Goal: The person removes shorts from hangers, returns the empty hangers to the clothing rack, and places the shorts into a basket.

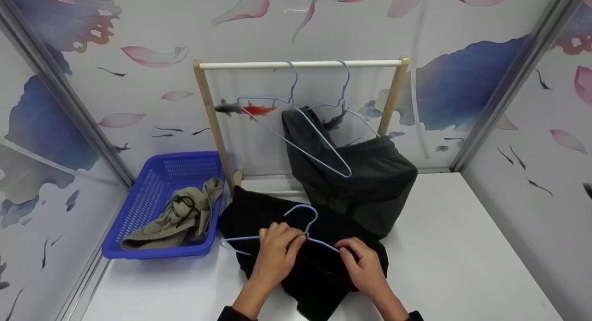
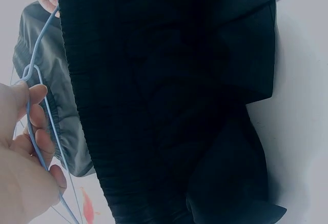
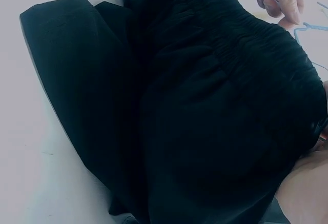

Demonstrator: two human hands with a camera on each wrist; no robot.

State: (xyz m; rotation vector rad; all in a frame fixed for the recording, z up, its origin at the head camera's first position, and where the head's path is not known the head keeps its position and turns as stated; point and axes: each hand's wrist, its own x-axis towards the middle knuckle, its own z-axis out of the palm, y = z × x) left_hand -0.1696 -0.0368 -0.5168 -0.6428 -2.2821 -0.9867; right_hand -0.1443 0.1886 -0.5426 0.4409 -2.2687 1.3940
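A pair of soft black cloth bottoms with a gathered elastic waistband lies loosely rumpled on the table, nearest the person. The thin light-blue wire hanger lies across its waistband side, its hook pointing away. The left hand pinches this hanger just beside its neck, fingers curled round the wire; the right hand pinches the waistband near the end of the hanger's right arm, though whether it also grips the wire I cannot tell. The cloth looks light, limp and fairly matt, likely to sag wherever unsupported, so the ribbed waistband seems the surest place to take hold; the hanger looks light and springy, best held by its neck. Behind the black bottoms stands a rack with pale wooden posts and a white rail, bearing a bare blue hanger and another blue hanger with dark grey elasticated bottoms. Left of the black bottoms sits a blue perforated plastic basket holding a crumpled khaki garment. Beneath the black bottoms spreads a smooth white table; beyond rise white panels printed with petals and fish, joined by metal posts.
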